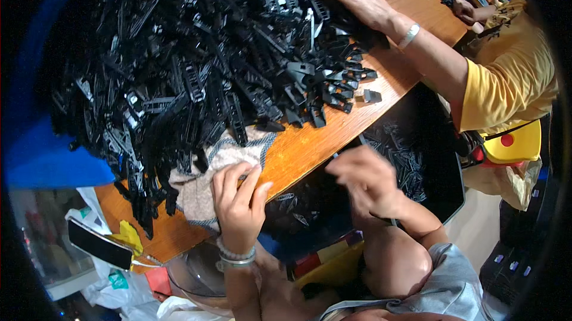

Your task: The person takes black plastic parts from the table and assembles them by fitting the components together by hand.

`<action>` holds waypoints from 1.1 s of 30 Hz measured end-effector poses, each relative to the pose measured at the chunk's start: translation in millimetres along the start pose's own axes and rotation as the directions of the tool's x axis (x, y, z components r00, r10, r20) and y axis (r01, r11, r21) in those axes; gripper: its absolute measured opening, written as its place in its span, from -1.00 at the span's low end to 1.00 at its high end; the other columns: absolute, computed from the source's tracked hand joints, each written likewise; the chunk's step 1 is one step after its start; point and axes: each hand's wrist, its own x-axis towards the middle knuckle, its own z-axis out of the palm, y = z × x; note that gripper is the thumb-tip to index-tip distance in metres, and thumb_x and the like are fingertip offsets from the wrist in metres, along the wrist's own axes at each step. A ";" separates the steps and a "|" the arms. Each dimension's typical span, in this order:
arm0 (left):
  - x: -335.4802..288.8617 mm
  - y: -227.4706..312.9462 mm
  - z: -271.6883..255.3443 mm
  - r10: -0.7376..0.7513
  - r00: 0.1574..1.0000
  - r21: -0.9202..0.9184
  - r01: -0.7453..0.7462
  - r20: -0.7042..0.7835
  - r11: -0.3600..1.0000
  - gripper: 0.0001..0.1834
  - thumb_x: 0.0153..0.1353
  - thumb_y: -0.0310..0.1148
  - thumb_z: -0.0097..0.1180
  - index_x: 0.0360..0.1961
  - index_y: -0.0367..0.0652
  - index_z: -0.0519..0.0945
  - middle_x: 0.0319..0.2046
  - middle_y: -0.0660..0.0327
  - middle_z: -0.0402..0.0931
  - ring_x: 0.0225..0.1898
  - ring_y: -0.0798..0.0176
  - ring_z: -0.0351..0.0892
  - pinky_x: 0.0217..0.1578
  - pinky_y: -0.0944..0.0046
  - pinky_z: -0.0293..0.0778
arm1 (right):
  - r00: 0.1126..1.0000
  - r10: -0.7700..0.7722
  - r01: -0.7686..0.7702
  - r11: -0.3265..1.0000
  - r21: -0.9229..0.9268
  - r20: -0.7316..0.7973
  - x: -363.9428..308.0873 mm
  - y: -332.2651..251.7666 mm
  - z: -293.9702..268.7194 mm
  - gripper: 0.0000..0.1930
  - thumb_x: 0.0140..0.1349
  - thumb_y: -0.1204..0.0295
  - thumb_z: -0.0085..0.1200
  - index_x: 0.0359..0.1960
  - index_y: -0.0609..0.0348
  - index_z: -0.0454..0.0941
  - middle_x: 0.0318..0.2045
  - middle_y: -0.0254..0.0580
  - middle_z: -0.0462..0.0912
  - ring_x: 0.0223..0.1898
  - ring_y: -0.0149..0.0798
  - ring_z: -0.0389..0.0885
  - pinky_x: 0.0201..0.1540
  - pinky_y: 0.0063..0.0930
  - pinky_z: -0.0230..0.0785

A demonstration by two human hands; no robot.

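My left hand (239,211) rests at the table's front edge, its fingers laid on a beige cloth with a dark striped border (205,193). Those fingers are slightly bent and apart, with nothing visible in them. A big heap of black plastic parts (196,64), long slotted strips and clip-like pieces, covers the table beyond the cloth. Smeared by motion, my right hand (372,181) hangs off the table edge, above dark bins of parts; whether it holds anything is hidden. A few black clips (339,91) lie along the heap's right side, near one small grey piece (370,95).
Another person in a yellow shirt (506,76) reaches a hand (363,5) to the heap's far right. Below the table edge stand a black bin of parts (456,184) and a second dark container (298,208). A phone (98,243) is at the lower left, beside plastic bags.
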 end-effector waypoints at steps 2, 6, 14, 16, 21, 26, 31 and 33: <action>6.8 1.6 -8.0 0.021 0.998 -0.008 -0.021 0.051 1.000 -0.81 0.00 -0.47 0.30 -0.32 -0.28 0.65 -0.29 0.11 0.52 -0.21 0.03 0.47 -0.09 0.07 0.34 | 0.964 -0.023 -0.047 0.966 -0.255 -0.266 2.5 20.5 -23.5 -0.64 0.04 0.59 0.24 -0.05 0.19 0.58 -0.17 -0.09 0.55 -0.25 -0.07 0.54 -0.23 -0.32 0.43; 34.2 5.8 -7.6 0.094 0.994 0.045 -0.097 0.059 0.994 -0.87 0.09 -0.54 0.17 -0.30 -0.30 0.55 -0.28 0.03 0.47 -0.24 -0.02 0.47 -0.14 0.01 0.36 | 0.922 0.000 -0.181 0.883 -0.432 -0.387 27.4 49.4 -39.2 -0.56 0.02 0.57 0.25 0.01 0.18 0.52 -0.09 -0.06 0.52 -0.14 -0.05 0.49 -0.07 -0.26 0.35; 70.5 3.4 4.5 -0.338 0.940 0.251 0.336 -0.037 0.908 -0.63 0.06 -0.33 0.33 -0.15 -0.23 0.51 -0.39 0.09 0.53 -0.41 -0.02 0.56 -0.38 0.04 0.45 | 0.945 0.022 -0.132 0.938 -0.320 -0.327 34.4 67.1 -55.2 -0.70 -0.02 0.62 0.26 -0.20 0.24 0.54 -0.23 -0.11 0.56 -0.15 -0.07 0.49 -0.12 -0.29 0.37; 68.9 4.6 12.3 -0.344 0.937 0.256 0.347 -0.060 0.902 -0.61 0.04 -0.32 0.35 -0.15 -0.21 0.51 -0.39 0.09 0.54 -0.40 -0.01 0.56 -0.37 0.05 0.45 | 0.943 0.018 -0.134 0.935 -0.330 -0.331 31.7 63.4 -54.5 -0.70 -0.02 0.62 0.26 -0.20 0.24 0.53 -0.23 -0.10 0.57 -0.15 -0.07 0.50 -0.09 -0.30 0.36; 48.5 6.8 16.6 -0.239 0.939 0.135 0.277 -0.247 0.951 -0.58 -0.07 -0.55 0.38 -0.13 -0.27 0.55 -0.44 0.22 0.46 -0.59 0.38 0.31 -0.51 0.38 0.34 | 0.921 0.041 -0.065 0.997 -0.051 -0.387 16.5 48.1 -39.8 -0.73 0.04 0.65 0.20 -0.18 0.28 0.51 -0.21 -0.02 0.61 -0.20 -0.08 0.56 -0.13 -0.33 0.40; 16.6 23.2 -23.4 -0.159 0.955 0.128 0.195 -0.249 0.972 -0.64 -0.09 -0.62 0.30 -0.19 -0.26 0.57 -0.37 0.21 0.42 -0.39 0.31 0.42 -0.33 0.37 0.38 | 0.969 -0.073 0.086 0.995 0.048 -0.237 31.5 25.5 -5.1 -0.70 0.06 0.63 0.23 -0.14 0.30 0.49 -0.19 0.01 0.61 -0.27 -0.14 0.59 -0.23 -0.46 0.42; -77.5 11.3 -59.1 -0.668 0.674 -0.510 0.473 -0.314 0.718 -0.67 0.13 -0.70 0.09 -0.05 -0.31 0.48 -0.18 0.21 0.49 -0.26 0.41 0.50 -0.26 0.46 0.40 | 0.989 -0.142 0.143 0.990 0.016 -0.043 63.6 23.7 31.7 -0.72 0.09 0.62 0.22 -0.12 0.31 0.54 -0.23 -0.02 0.61 -0.24 -0.10 0.60 -0.17 -0.36 0.44; -140.0 -6.2 -81.6 -0.840 0.475 -0.654 0.553 -0.263 0.517 -0.68 0.16 -0.71 0.05 -0.04 -0.32 0.46 -0.22 0.19 0.53 -0.29 0.41 0.54 -0.31 0.45 0.41 | 0.989 -0.147 0.148 0.988 -0.038 0.004 66.3 23.0 40.6 -0.73 0.12 0.62 0.21 -0.11 0.31 0.54 -0.23 -0.02 0.61 -0.23 -0.13 0.60 -0.16 -0.39 0.43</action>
